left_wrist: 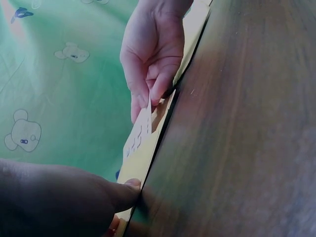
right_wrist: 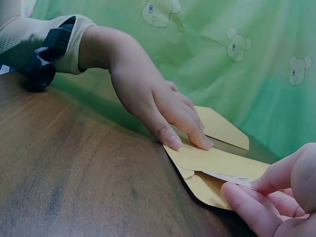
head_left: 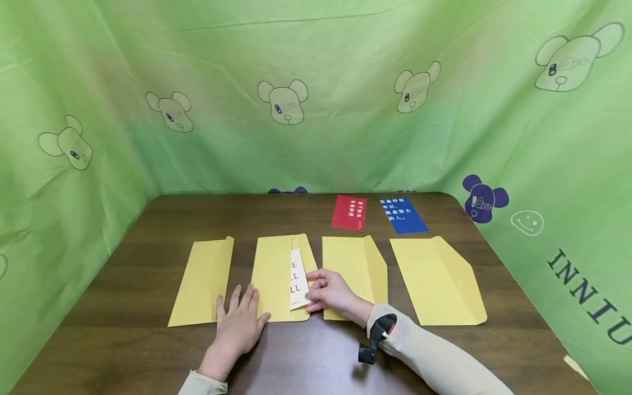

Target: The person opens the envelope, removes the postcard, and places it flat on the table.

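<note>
Between thumb and fingers, my right hand (head_left: pixel 336 293) pinches the right edge of a white card (head_left: pixel 297 282) with dark printed letters. The card's left part is tucked inside a yellow envelope (head_left: pixel 270 263), second from the left, whose flap lies unfolded to the right. With fingers spread, my left hand (head_left: pixel 239 326) rests at that envelope's lower left edge, some fingers reaching into the gap beside the leftmost envelope (head_left: pixel 199 285). In the left wrist view the left thumb (left_wrist: pixel 129 186) presses on the envelope's edge. The right wrist view shows the envelope mouth (right_wrist: pixel 207 183) gaping under the card.
Two more yellow envelopes, one partly under the right wrist (head_left: pixel 345 252) and one farther right (head_left: pixel 419 280), lie flap-right on the brown table (head_left: pixel 148 356). A red card (head_left: pixel 349 213) and a blue card (head_left: pixel 405 215) lie behind them. Green printed cloth (head_left: pixel 222 153) surrounds the table.
</note>
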Tool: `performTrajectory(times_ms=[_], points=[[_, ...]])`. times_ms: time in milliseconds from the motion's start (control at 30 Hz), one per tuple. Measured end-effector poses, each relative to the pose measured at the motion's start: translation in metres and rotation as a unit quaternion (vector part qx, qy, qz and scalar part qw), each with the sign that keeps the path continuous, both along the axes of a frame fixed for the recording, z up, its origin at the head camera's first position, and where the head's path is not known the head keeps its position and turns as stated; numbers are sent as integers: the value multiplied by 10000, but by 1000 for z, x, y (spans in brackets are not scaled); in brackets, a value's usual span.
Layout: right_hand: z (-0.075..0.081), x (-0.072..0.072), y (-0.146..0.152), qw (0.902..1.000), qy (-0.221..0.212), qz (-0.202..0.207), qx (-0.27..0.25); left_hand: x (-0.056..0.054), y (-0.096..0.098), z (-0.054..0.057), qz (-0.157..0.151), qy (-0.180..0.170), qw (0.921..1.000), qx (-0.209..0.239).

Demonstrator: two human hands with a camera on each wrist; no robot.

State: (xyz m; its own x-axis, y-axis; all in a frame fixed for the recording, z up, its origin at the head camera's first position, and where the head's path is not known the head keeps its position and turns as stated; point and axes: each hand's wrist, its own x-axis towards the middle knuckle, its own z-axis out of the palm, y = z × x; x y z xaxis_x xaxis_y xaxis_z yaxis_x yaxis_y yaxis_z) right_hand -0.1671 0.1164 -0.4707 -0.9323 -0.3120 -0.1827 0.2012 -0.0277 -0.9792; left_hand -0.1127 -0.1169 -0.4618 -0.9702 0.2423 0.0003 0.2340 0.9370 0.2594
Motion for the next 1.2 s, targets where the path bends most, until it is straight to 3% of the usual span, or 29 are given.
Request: performTrajectory(times_ms=[700, 1200], points=[[9, 4, 44, 9984, 335, -257, 372, -1, -1, -2, 3, -34, 10000, -84], [28, -1, 64, 9942, 659, -235, 821, -2, -1, -6, -21, -46, 10000, -86]])
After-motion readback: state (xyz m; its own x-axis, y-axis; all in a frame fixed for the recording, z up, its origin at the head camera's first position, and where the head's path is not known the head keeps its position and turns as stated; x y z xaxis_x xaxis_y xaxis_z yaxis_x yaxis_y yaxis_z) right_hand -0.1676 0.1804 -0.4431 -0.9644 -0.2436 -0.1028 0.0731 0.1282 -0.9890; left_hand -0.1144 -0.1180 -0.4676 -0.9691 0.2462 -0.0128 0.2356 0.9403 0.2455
